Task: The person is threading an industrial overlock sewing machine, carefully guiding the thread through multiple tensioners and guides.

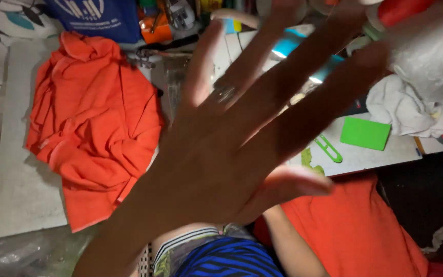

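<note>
My left hand (216, 154): fingers spread wide, holding nothing, raised close before my eyes.
Right hand: hidden, cannot tell.
Risk: blocked view; I could snag the orange cloth (96, 123) blindly.

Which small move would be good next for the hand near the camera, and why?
Probably lower the open left hand toward the orange cloth. The hand is blurred, holds nothing and hides much of the white work surface.

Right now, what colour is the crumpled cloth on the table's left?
Orange cloth, in the head view.
</note>
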